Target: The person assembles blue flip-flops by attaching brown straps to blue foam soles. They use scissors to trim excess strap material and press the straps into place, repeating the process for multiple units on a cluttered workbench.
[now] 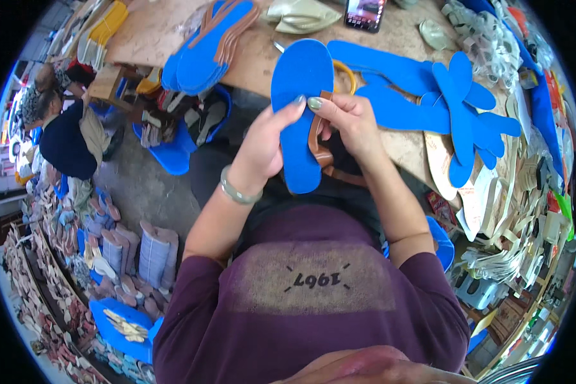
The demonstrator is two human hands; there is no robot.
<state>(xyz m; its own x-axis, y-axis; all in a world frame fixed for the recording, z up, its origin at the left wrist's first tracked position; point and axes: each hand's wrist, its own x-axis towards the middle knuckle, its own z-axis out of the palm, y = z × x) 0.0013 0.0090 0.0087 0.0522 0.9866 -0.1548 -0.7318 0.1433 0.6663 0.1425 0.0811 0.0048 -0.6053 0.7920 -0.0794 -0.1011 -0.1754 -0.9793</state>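
Note:
A blue shoe insole [301,70] is held upright in front of me, its wide end toward the table. My left hand [265,137] grips its left edge, thumb lying on the blue face. On the other side, my right hand [352,118] pinches a brown strap [318,134] against the insole's right edge, thumb on top. The strap runs down along that edge, and its lower end hangs below my right wrist. The fingers behind the insole are mostly hidden. Further off on the left lies a stack of blue insoles [201,64] with brown straps attached.
More blue insoles [403,112] lie crossed in a pile on the table [256,70] at right. A phone [365,14] lies at the far edge. Blue bins [173,157] stand below on the left, where another person [70,137] bends over. Clear plastic straps [486,51] heap at the far right.

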